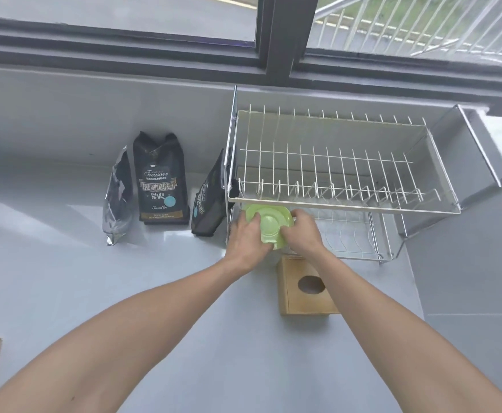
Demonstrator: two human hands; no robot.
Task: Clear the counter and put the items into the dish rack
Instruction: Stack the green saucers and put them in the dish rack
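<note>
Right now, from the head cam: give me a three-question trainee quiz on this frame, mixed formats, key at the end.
1. True or false: both hands hold the green plate.
2. Multiple choice: the plate is at A) the dish rack's upper tier, B) its lower tier, C) the wooden box.
3. How many coffee bags stand left of the rack?

Key: 1 true; 2 B; 3 three.
</note>
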